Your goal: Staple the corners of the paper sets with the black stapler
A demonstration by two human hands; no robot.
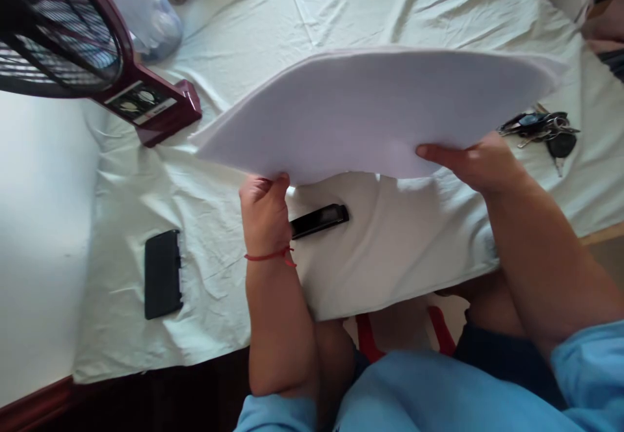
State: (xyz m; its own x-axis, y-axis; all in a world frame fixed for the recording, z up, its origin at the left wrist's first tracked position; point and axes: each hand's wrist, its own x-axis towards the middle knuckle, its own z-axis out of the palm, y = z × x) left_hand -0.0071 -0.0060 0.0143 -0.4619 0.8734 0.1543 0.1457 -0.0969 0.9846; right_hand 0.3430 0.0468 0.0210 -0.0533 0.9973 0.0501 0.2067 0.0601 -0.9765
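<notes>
A stack of white paper sheets (361,110) is held up over the table, bowed along its length. My left hand (266,208), with a red string at the wrist, grips its near left edge with the thumb on top. On the near right edge, my right hand (480,162) is closed, its thumb lying along the top sheet and its fingers hidden underneath. A black stapler-like object (319,219) lies on the cloth just right of my left wrist, its left end hidden behind that hand.
Pale green cloth (219,315) covers the table. A black phone-like slab (162,275) lies at left. Behind it stand a maroon fan-like device (160,110) and a translucent plastic container (146,13). A bunch of keys (548,130) rests at right. A white wall (43,237) borders the left.
</notes>
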